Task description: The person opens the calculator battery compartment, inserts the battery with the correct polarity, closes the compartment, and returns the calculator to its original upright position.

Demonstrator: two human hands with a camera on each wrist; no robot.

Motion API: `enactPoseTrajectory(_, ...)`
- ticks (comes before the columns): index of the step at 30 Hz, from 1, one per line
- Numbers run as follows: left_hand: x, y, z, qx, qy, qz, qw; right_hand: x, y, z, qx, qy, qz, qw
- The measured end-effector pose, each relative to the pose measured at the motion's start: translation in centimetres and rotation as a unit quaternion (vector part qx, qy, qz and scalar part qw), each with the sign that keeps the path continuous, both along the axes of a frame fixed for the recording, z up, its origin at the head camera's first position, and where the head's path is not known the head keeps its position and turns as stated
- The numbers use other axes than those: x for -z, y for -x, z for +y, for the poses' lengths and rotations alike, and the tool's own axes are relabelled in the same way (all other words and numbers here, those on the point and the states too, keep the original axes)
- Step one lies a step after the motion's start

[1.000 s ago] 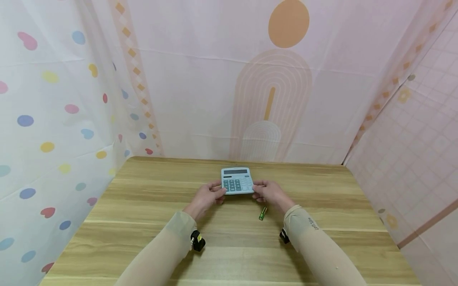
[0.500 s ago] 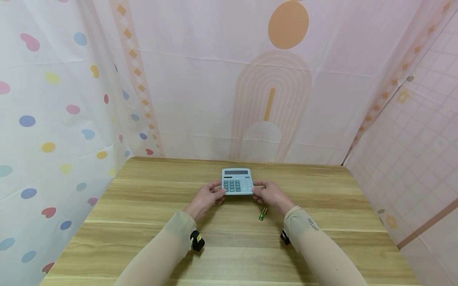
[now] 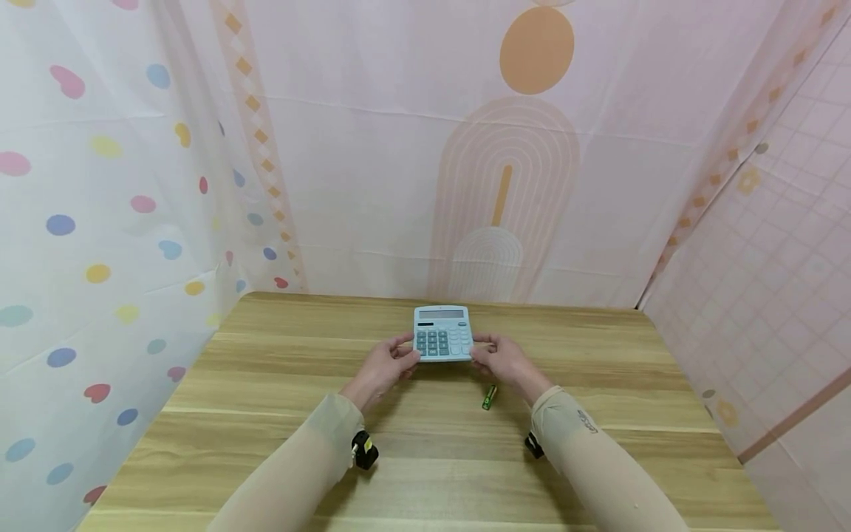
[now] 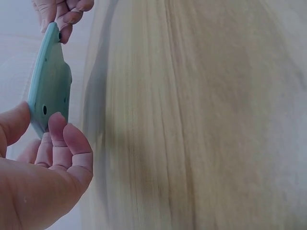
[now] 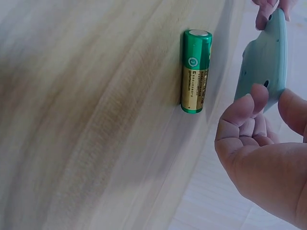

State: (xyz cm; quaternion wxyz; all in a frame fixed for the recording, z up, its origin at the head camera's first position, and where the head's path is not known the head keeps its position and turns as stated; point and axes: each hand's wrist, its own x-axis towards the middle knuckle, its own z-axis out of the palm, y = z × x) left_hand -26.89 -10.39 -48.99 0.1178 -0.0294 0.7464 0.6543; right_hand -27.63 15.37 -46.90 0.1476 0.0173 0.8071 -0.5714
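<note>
A pale blue calculator (image 3: pixel 442 334) is held up off the table by both hands, its keys and display facing me. My left hand (image 3: pixel 382 368) pinches its left edge near the lower corner, thumb in front and fingers behind. On the opposite edge my right hand (image 3: pixel 507 362) grips it the same way. From the left wrist view the calculator's back (image 4: pixel 56 86) shows, with small dark holes. A green and gold battery (image 5: pixel 195 72) lies on the table below the calculator, near the right hand and touched by neither hand.
The wood-grain table (image 3: pixel 279 414) stretches out under both arms. Patterned curtains (image 3: pixel 359 162) hang behind its far edge and along both sides. A small black wrist camera (image 3: pixel 364 449) sits on the left wrist.
The calculator's top edge has risen slightly, so its face shows a little taller. Both hands keep their grip in nearly the same place. The battery lies where it was.
</note>
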Motion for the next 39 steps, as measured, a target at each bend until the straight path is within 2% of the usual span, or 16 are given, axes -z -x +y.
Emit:
enactPoseTrajectory(12, -0.4, -1.0, 0.1, 0.004, 0.009, 0.04, 0.9992, -0.3, -0.9, 0.2, 0.011, 0.028, 0.003, 1.0)
enactPoseTrajectory(18, -0.7, -1.7, -0.2, 0.002, 0.014, 0.065, 0.9978, -0.4, -1.5, 0.0, 0.006, 0.033, 0.028, 0.999)
enactPoseTrajectory(28, -1.2, -2.5, -0.5, 0.01, 0.014, 0.069, 0.9975, -0.8, -2.7, 0.2, -0.004, 0.018, 0.076, 0.997)
enactPoseTrajectory(39, -1.6, -3.4, -0.3, 0.014, -0.003, 0.08, 0.9967, -1.2, -3.7, 0.5, 0.003, 0.005, 0.094, 0.996)
